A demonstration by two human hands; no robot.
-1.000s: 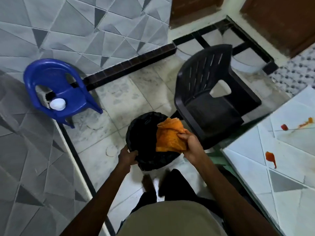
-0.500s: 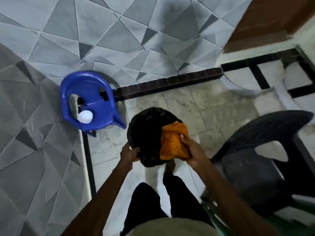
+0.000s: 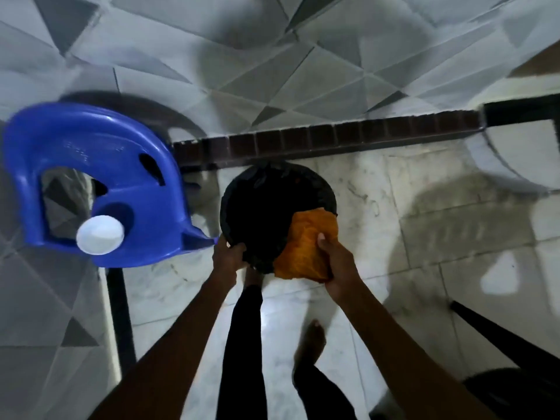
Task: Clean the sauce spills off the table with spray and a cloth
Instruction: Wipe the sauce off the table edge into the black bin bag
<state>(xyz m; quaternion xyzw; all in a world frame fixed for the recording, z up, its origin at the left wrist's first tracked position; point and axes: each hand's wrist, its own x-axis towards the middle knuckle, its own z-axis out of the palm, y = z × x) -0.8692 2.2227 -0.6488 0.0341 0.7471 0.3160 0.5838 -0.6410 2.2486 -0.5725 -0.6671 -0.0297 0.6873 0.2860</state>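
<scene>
Marbled floor tiles, grey triangle-patterned wall. Left hand grips the round black bin at its rim; right hand clutches the crumpled orange cloth over the bin's edge. Glossy blue plastic chair just beside.

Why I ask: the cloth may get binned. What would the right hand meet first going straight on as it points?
The right hand grips the orange cloth; going on, both would probably enter the open mouth of the black bin, though depth is unclear.

Bare forearms, black trousers, feet seemingly bare.
</scene>
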